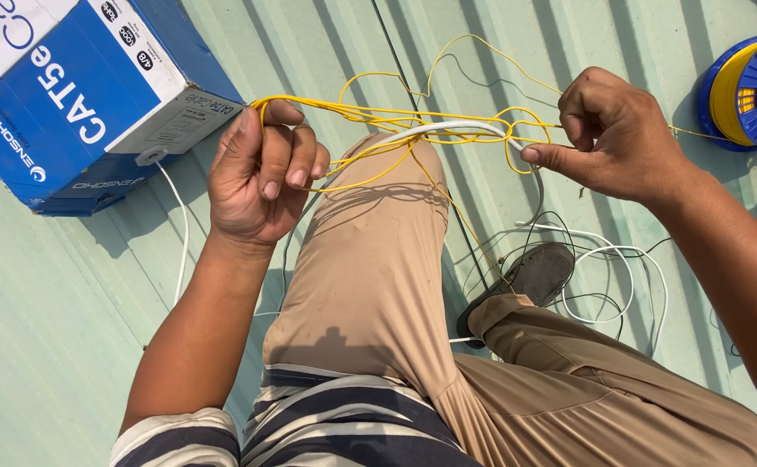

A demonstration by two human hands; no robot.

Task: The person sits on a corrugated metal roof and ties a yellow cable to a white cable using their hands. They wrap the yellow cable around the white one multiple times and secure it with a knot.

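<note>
- We look down on a person seated on a pale green ribbed metal surface [67,346], one knee raised in tan trousers [370,259] between the two arms.
- Our left hand [261,177] is closed in a fist around a bunch of thin yellow wire [370,111], the strands passing over the fingers near the top of the hand.
- Our right hand [616,138] is closed too, thumb and forefinger pinching the end of a white cable [447,128] together with the yellow loops just above the knee.
- The yellow wire stretches between the hands, loops upward over the sheet, and one strand runs off right toward a blue spool [754,91] wound with yellow wire at the right edge.
- A blue and white cardboard cable box [67,104] stands at the upper left, its corner just beside the left hand; a white cable leaves its front face and drops down the sheet.
- More white cable and thin black wire [607,285] lie in loose coils around the dark shoe [534,275], to the right of the knee.
- A striped shirt [335,424] fills the bottom edge.
- Bare sheet lies at lower left, beyond the left forearm, and at top centre between box and spool.
</note>
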